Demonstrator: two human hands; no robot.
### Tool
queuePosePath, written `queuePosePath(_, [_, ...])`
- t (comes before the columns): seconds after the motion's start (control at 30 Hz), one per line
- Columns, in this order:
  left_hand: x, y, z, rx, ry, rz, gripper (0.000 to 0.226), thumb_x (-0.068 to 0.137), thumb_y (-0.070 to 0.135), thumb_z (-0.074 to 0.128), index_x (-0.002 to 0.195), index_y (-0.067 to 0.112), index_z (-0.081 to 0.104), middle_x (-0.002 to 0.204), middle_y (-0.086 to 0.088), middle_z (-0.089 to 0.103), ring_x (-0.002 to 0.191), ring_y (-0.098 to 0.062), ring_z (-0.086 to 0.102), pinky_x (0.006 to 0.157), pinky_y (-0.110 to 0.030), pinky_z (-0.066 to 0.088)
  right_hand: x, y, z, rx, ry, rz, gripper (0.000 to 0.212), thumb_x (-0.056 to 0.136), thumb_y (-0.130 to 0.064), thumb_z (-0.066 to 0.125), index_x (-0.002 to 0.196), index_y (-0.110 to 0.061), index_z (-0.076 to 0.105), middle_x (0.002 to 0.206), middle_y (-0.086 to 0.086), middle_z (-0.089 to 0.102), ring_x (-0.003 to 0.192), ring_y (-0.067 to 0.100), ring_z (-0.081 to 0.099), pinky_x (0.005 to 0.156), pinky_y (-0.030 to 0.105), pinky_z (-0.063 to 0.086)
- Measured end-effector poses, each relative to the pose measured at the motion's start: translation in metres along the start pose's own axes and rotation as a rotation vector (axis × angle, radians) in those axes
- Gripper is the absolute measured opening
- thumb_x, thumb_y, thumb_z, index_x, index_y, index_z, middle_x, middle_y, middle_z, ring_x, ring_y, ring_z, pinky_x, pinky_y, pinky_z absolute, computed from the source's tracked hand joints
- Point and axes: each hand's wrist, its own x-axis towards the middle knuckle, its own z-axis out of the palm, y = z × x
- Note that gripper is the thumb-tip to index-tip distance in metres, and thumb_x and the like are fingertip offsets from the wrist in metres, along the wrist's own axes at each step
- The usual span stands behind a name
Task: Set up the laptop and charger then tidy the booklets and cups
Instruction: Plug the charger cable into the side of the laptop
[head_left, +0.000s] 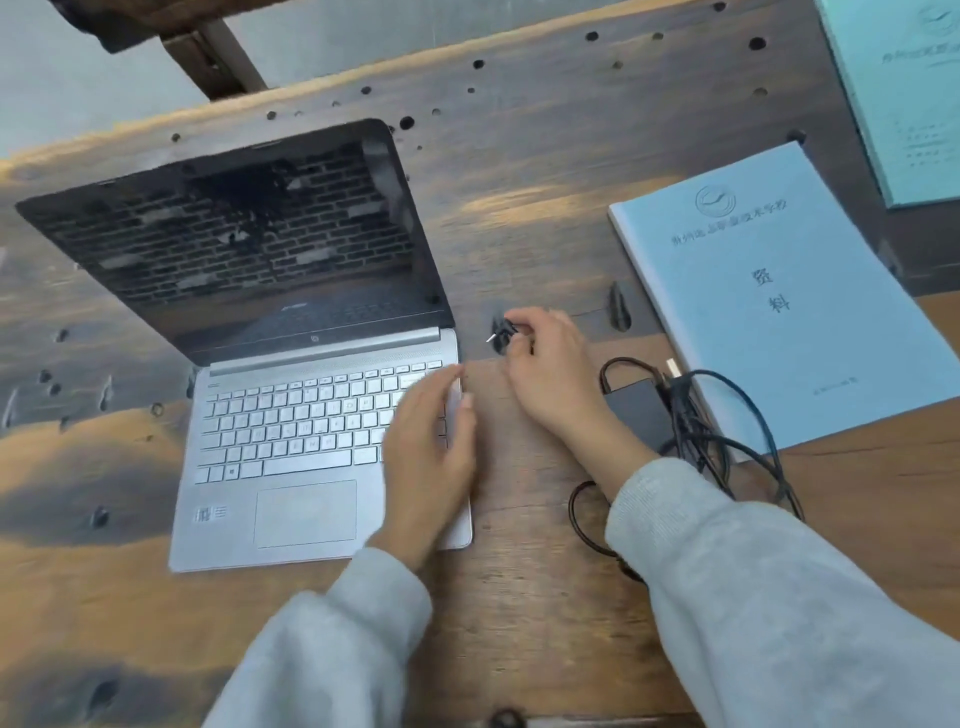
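Observation:
A silver laptop (291, 415) stands open on the wooden table, its screen dark. My left hand (431, 447) rests flat on the laptop's right edge, fingers apart. My right hand (545, 374) pinches the charger plug (501, 332), whose metal tip points left at the laptop's right side, a short gap away. The black charger brick (636, 410) lies right of my right wrist with its tangled cable (727, 431). A light blue booklet (779, 296) lies to the right, partly under the cable. A second booklet (904, 98) sits at the top right corner. No cups are in view.
The wooden table (519, 208) is dark and weathered, with many small holes and notches. A dark wooden beam (208, 57) crosses the far edge at upper left. A loop of cable (584, 519) lies under my right forearm.

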Motion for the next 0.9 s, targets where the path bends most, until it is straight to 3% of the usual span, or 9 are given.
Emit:
queuePosePath(0.07, [0.011,-0.019,-0.019,0.057,0.045,-0.008,0.029,0.097,0.02,0.06,0.124,0.01,0.067,0.123,-0.002,0.068,0.114,-0.018,0.063,0.1,-0.04,0.05,0.002,-0.001,0.007,0.009,0.002,-0.036,0.035,0.099,-0.012,0.049,0.132,-0.014,0.061,0.116,0.014,0.063,0.114,0.027,0.055,0.094,0.025,0.032])
queuePosePath(0.2, [0.026,-0.057,-0.063,0.201,0.157,-0.104,0.031,0.099,0.023,0.062,0.128,0.012,0.064,0.129,-0.004,0.066,0.119,-0.012,0.057,0.102,-0.009,0.035,0.007,-0.002,0.019,-0.024,-0.032,-0.032,0.031,0.101,-0.02,0.05,0.128,-0.018,0.065,0.11,0.013,0.064,0.111,0.027,0.056,0.091,0.028,0.035])
queuePosePath(0.23, [0.028,-0.067,-0.074,0.235,0.17,-0.144,0.034,0.099,0.025,0.061,0.131,0.013,0.062,0.133,-0.006,0.064,0.122,-0.014,0.055,0.103,-0.009,0.032,0.007,-0.002,0.022,-0.051,-0.028,-0.027,0.029,0.1,-0.021,0.052,0.125,-0.018,0.066,0.11,0.012,0.065,0.11,0.027,0.057,0.09,0.029,0.038])
queuePosePath(0.33, [0.03,-0.088,-0.098,0.289,0.122,-0.241,0.044,0.099,0.035,0.059,0.139,0.016,0.056,0.145,-0.005,0.056,0.135,-0.021,0.049,0.11,-0.027,0.031,0.009,-0.006,0.028,-0.096,0.0,-0.005,0.024,0.096,-0.022,0.058,0.115,-0.019,0.072,0.103,0.009,0.071,0.103,0.028,0.062,0.088,0.031,0.045])
queuePosePath(0.47, [0.035,-0.096,-0.101,0.49,-0.085,-0.08,0.064,0.094,0.051,0.059,0.15,0.023,0.044,0.161,-0.006,0.036,0.151,-0.028,0.027,0.122,-0.054,0.02,0.011,-0.011,0.035,-0.09,0.057,0.057,0.019,0.091,-0.025,0.065,0.105,-0.019,0.076,0.094,0.005,0.076,0.095,0.027,0.067,0.08,0.024,0.042])
queuePosePath(0.6, [0.045,-0.105,-0.109,0.54,-0.134,-0.24,0.09,0.08,0.085,0.045,0.155,0.042,0.021,0.168,-0.002,0.017,0.155,-0.024,0.012,0.12,-0.06,0.006,0.012,-0.011,0.035,-0.072,0.116,0.089,0.015,0.086,-0.026,0.071,0.093,-0.015,0.08,0.088,0.004,0.078,0.093,0.026,0.068,0.072,0.021,0.039])
queuePosePath(0.67, [0.047,-0.114,-0.119,0.542,-0.114,-0.351,0.098,0.071,0.095,0.039,0.154,0.046,0.018,0.167,-0.007,0.016,0.155,-0.025,0.01,0.12,-0.061,0.006,0.012,-0.012,0.036,-0.082,0.141,0.081,0.016,0.084,-0.024,0.071,0.086,-0.01,0.079,0.081,0.007,0.077,0.089,0.027,0.068,0.072,0.027,0.041])
queuePosePath(0.77, [0.045,-0.127,-0.132,0.59,-0.114,-0.424,0.105,0.064,0.101,0.036,0.153,0.048,0.017,0.161,-0.016,0.022,0.152,-0.031,0.013,0.118,-0.063,0.013,0.012,-0.011,0.036,-0.095,0.145,0.073,0.021,0.085,-0.024,0.07,0.084,-0.004,0.076,0.079,0.011,0.076,0.087,0.03,0.067,0.077,0.032,0.043])
queuePosePath(0.9, [0.044,-0.132,-0.135,0.567,-0.129,-0.453,0.114,0.057,0.103,0.042,0.153,0.049,0.014,0.164,-0.018,0.014,0.152,-0.035,0.009,0.117,-0.064,0.012,0.01,-0.012,0.038,-0.104,0.145,0.077,0.02,0.087,-0.021,0.07,0.084,-0.002,0.076,0.078,0.013,0.075,0.087,0.03,0.066,0.073,0.029,0.039])
